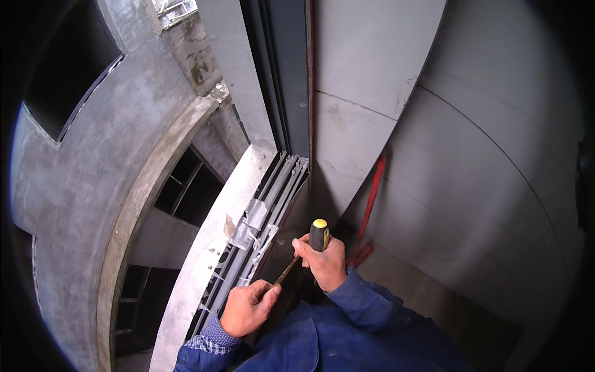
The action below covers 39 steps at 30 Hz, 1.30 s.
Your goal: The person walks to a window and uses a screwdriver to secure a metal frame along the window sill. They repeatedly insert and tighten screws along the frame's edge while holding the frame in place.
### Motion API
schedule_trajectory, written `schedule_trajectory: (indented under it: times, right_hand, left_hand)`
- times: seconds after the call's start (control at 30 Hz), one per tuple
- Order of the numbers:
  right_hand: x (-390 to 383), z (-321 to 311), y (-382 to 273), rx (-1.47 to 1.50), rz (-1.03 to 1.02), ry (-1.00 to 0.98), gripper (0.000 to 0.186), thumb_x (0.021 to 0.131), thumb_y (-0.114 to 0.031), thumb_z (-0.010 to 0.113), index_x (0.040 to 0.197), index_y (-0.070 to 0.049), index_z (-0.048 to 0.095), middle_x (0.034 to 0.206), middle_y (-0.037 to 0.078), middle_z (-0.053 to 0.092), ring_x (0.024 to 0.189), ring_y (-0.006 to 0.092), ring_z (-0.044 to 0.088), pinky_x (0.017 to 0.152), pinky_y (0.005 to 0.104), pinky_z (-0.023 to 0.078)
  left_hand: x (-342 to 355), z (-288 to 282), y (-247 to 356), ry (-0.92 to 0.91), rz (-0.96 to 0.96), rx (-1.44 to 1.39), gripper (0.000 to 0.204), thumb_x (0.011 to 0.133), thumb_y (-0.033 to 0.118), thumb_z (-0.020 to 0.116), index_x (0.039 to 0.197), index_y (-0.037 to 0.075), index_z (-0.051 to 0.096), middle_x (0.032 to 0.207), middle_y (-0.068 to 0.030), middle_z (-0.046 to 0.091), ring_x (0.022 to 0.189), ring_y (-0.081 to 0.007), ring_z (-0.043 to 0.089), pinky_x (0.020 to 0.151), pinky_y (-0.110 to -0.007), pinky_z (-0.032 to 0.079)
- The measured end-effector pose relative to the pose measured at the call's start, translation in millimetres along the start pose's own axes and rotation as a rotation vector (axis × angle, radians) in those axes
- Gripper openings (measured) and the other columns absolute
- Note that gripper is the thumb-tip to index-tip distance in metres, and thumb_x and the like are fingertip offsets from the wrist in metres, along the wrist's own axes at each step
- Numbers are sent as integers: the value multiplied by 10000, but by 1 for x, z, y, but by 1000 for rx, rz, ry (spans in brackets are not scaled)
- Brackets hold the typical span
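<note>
My right hand (325,263) is wrapped around a screwdriver (319,235) with a black and yellow handle, its yellow end cap facing up. Between my two hands runs a thin brownish rod (288,270); whether it is the screwdriver's shaft, I cannot tell. The fingers of my left hand (249,307) are closed on the rod's lower end. Just left of both hands lies the sliding window track (280,189), a set of grey metal rails. Torn white film (246,232) clings to the rails.
A pale sill ledge (204,248) borders the track, with an outside drop and concrete walls (136,124) beyond. The dark window frame (288,74) rises ahead. Grey panels (362,56) stand at the right, and a red-handled tool (370,204) leans against them.
</note>
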State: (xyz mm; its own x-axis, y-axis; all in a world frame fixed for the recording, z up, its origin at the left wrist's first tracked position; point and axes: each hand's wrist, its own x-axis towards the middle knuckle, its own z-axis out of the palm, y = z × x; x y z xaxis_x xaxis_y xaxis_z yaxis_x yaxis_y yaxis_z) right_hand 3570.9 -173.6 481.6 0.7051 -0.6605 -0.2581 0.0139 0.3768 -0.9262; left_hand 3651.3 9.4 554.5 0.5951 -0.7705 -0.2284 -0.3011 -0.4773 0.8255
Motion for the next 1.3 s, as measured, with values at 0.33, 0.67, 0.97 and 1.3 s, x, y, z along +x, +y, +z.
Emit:
schedule_trajectory:
  times: [0.33, 0.67, 0.97, 1.3]
  right_hand:
    - [23, 19, 20, -102, -184, -26, 245, 944, -238, 785, 1001, -19, 691, 857, 25, 703, 640, 71, 585, 606, 254, 494]
    - [56, 45, 40, -517, -625, -176, 391, 792, -67, 821, 1128, -76, 622, 1016, 136, 671, 907, 385, 705, 759, 429, 573]
    - [58, 46, 48, -594, -656, -192, 440, 740, -43, 796, 1136, -74, 606, 993, 130, 637, 833, 394, 686, 690, 457, 564]
    - [63, 44, 48, -653, -717, -202, 481, 705, -60, 813, 1139, -92, 608, 958, 115, 632, 782, 379, 688, 657, 454, 566]
  left_hand:
    - [55, -52, -5, 323, -129, -214, 413, 1035, 225, 575, 682, 11, 562, 497, -16, 525, 418, -90, 517, 419, -261, 382]
    - [124, -53, -19, 321, -139, -201, 354, 1007, 205, 557, 690, 46, 561, 504, -6, 509, 371, -89, 467, 366, -255, 361]
    - [164, -42, -8, 266, -219, -340, 335, 949, 181, 547, 646, 36, 546, 494, -34, 496, 369, -123, 475, 367, -278, 381]
    - [181, -46, 14, 322, -57, 156, 374, 921, 177, 543, 630, -56, 572, 484, -100, 530, 394, -163, 547, 406, -328, 442]
